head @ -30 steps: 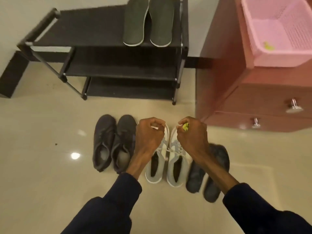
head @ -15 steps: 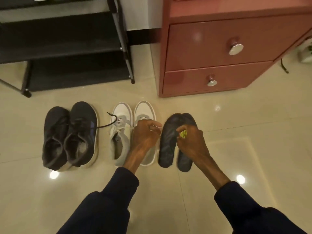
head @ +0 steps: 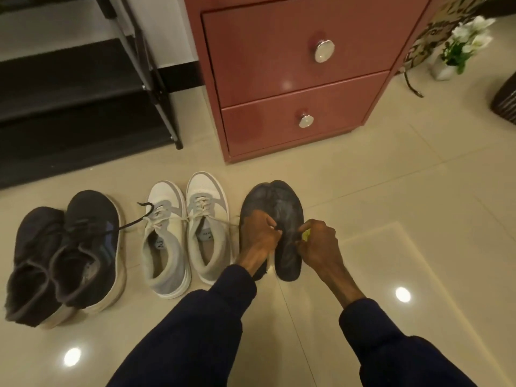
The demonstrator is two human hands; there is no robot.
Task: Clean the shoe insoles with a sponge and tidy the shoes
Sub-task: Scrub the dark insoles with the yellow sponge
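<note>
On the floor (head: 391,191) beside the white sneakers (head: 178,219), the dark shoes (head: 272,202) look soft and light, probably best lifted by the heels; the left hand (head: 261,233) pinches their middle, the right hand (head: 318,247) clutches a yellow sponge (head: 306,235).

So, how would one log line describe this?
left hand: fingers curled over dark shoes | right hand: pinches yellow-green item | white sneakers: on floor
</note>
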